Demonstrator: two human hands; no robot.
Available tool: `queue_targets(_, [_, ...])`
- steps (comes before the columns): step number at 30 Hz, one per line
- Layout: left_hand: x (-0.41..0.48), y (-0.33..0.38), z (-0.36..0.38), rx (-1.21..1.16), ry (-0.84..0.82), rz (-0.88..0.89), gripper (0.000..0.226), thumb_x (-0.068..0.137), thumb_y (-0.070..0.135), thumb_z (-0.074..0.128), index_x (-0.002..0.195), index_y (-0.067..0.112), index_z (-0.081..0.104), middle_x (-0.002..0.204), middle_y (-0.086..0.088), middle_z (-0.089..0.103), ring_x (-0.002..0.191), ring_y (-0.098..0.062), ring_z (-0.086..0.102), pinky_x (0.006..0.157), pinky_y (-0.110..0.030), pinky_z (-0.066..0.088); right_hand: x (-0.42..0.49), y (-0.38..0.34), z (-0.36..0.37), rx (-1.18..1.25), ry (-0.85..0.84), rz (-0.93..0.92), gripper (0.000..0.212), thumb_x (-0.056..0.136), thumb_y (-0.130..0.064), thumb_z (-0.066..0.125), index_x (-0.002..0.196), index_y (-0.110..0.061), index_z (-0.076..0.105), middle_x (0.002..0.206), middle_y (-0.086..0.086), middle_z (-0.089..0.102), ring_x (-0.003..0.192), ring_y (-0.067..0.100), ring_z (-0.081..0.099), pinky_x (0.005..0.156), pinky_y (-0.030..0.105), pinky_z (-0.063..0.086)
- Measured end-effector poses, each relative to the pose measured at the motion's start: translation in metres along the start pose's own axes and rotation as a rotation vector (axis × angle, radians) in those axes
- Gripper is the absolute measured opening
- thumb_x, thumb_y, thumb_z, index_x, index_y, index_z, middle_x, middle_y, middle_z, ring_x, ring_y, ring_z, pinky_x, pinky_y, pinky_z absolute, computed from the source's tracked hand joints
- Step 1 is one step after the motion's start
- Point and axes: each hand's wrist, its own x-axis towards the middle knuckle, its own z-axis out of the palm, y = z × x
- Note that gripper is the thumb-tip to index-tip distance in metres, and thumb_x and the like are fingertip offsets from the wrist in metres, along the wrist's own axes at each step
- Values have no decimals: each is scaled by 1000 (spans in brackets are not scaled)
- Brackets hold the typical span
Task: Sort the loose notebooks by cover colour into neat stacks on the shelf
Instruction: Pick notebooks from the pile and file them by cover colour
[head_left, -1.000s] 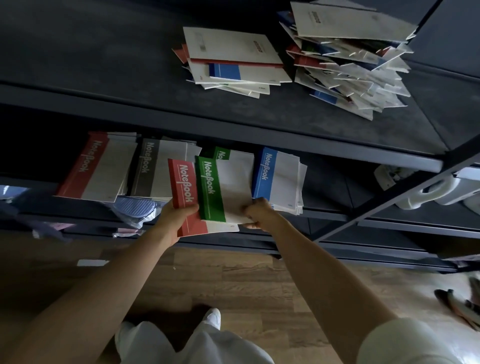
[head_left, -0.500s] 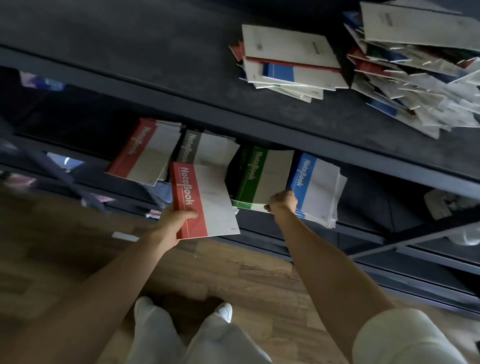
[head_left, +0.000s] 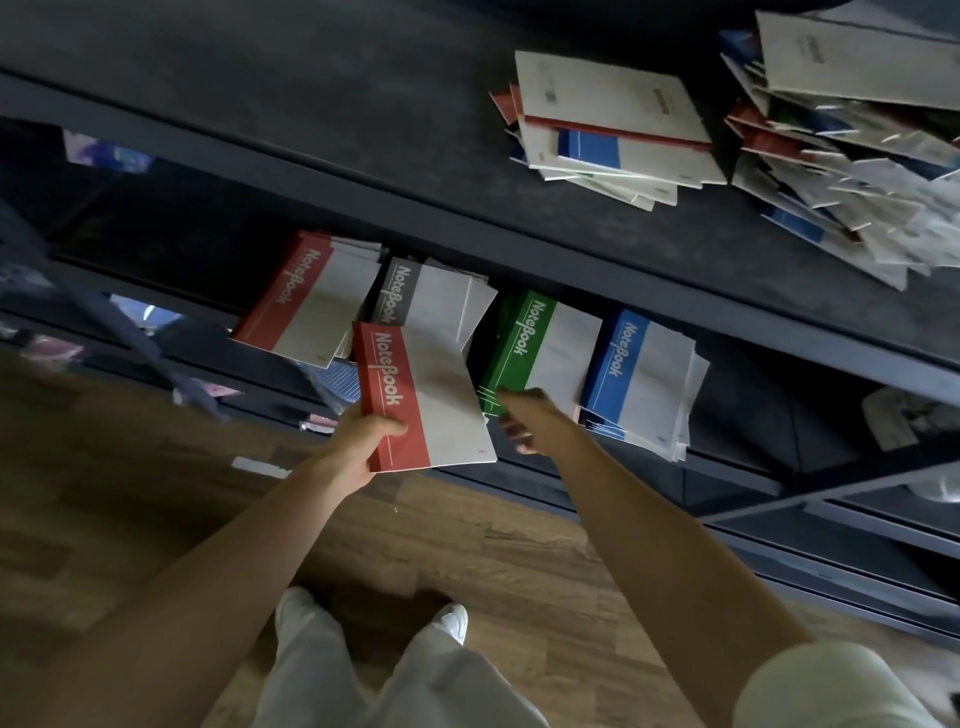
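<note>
My left hand (head_left: 363, 436) grips a red-spined notebook (head_left: 431, 395) by its near left corner, holding it in front of the lower shelf. On that shelf lie four sorted stacks: red (head_left: 311, 296), grey (head_left: 431, 296), green (head_left: 550, 348) and blue (head_left: 644, 374). My right hand (head_left: 530, 415) is blurred at the front edge of the green stack and holds nothing. The held notebook overlaps the front of the grey stack in view.
On the dark upper shelf (head_left: 311, 104) lie two loose piles of mixed notebooks, one in the middle (head_left: 613, 130) and a bigger, messier one at the right (head_left: 857, 156). A wooden floor (head_left: 156, 493) and my own legs are below. Lower shelf rails run to the right.
My right hand laid the green notebook on the green stack and let go, drawing back slightly. My left hand kept the red notebook. The view swung left.
</note>
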Motion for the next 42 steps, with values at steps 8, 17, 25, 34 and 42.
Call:
queue_targets(8, [23,18,-16,138,-32,90,35,86,-6,59,116,10,51,112,-12,61,107,-31,57,86,-37,45,-10,-23,38,-87,-90,-119,24,81,12,47,103,5,52,83,14,52,68,20,52,52,22,40])
queue_targets(17, [38,60,-84,467,60,279,37,83,-2,61,115,6,43,88,-2,56,79,-13,57,48,-12,39,-12,-79,115,-110,96,-184,33,84,4,45,114,-5,54,87,11,57,70,23,55,52,22,44])
queue_targets(25, [72,91,-138,592,47,382,64,89,0,55,144,17,26,128,-9,49,115,-31,52,91,-42,50,-7,-99,159,-663,250,-309,58,97,-31,41,149,-20,17,139,14,36,124,32,39,97,38,37])
queue_targets(34, [130,95,-145,765,224,344,46,93,8,53,132,6,29,128,-19,53,108,-40,58,86,-48,53,16,-95,181,-807,363,-259,54,96,-39,44,143,-23,22,141,10,28,131,31,28,106,48,27])
queue_targets(42, [148,100,-143,1048,346,382,78,85,25,66,144,8,19,135,-23,35,120,-42,41,88,-53,45,25,-89,179,-838,411,-218,55,95,-43,44,142,-23,23,141,10,27,131,32,27,107,49,25])
